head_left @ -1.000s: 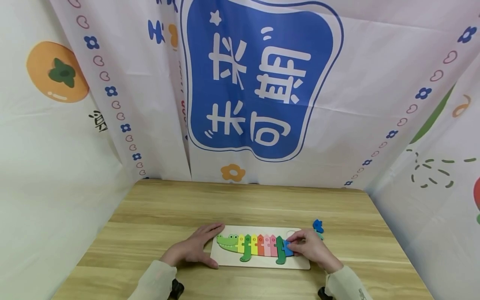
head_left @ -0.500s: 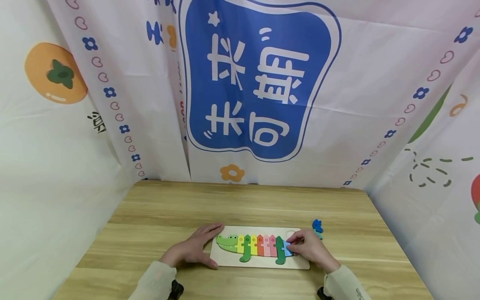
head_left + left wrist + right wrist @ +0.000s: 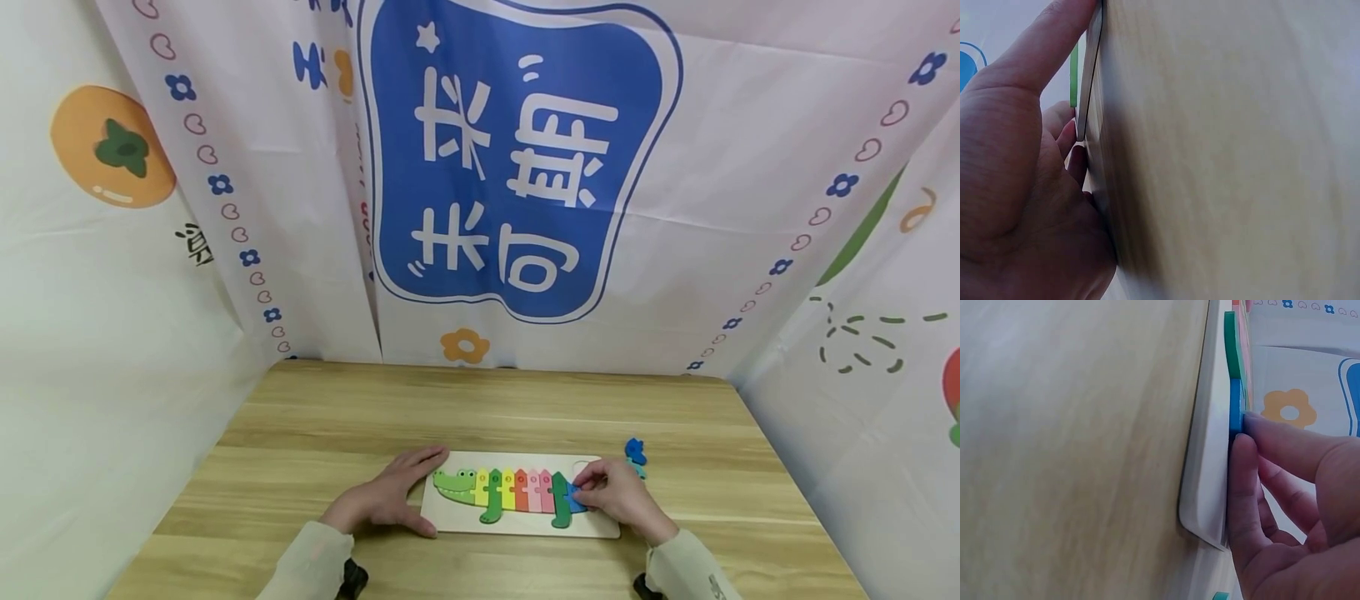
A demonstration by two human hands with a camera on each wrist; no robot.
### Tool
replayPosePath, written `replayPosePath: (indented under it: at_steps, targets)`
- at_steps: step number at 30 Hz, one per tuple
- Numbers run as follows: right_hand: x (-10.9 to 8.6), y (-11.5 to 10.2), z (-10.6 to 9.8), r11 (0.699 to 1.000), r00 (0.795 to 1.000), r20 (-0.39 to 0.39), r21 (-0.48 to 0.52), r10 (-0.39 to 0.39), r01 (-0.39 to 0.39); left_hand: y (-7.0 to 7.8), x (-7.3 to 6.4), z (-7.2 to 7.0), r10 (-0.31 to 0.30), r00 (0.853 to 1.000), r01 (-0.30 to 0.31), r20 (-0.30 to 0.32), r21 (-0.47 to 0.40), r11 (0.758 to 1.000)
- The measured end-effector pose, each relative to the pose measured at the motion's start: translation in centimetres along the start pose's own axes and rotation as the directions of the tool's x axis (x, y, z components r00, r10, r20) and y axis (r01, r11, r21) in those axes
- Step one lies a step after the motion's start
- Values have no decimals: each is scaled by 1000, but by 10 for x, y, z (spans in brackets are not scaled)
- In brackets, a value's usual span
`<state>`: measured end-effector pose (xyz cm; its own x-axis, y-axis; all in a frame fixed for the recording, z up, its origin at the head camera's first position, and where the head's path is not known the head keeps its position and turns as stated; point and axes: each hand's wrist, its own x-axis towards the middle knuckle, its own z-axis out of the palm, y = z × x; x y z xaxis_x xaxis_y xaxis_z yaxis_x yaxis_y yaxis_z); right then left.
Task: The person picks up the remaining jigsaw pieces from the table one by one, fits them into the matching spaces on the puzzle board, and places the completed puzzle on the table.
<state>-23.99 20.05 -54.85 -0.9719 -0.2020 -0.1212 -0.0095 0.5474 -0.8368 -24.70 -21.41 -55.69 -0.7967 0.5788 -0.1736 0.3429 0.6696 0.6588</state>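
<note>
A pale wooden puzzle board (image 3: 517,527) lies on the table, bearing a colourful crocodile made of upright pieces. At the board's right part, my right hand (image 3: 618,497) pinches a blue puzzle piece (image 3: 1235,406) between thumb and fingertips. This piece sits beside the dark green leg piece (image 3: 560,500), and the fingers partly cover it. My left hand (image 3: 386,493) rests at the board's left end, thumb and fingers spread along it near the green crocodile head (image 3: 453,483). In the left wrist view, the thumb and fingertips touch the board's edge.
Beyond the right hand lie a dark blue piece (image 3: 635,451) and a teal piece (image 3: 637,468), partly hidden by that hand. The wooden table (image 3: 487,404) ends at a printed white curtain (image 3: 712,250), with more white cloth on both sides.
The blue piece's face looked paler half a second ago and shows a deeper blue now. Both hands stay in almost the same places.
</note>
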Motion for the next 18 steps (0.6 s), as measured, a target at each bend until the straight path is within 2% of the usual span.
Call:
replayPosePath:
  at_steps: [9,18]
  targets:
    - [-1,-3,-2,1000,1000,15,-1,-1,1,0,1,1,2,1000,-2,-3,1,1000]
    - [2,-1,-7,999,997,72,-40,-1,4,1,1,0,-11,1000,11,0,-5,1000]
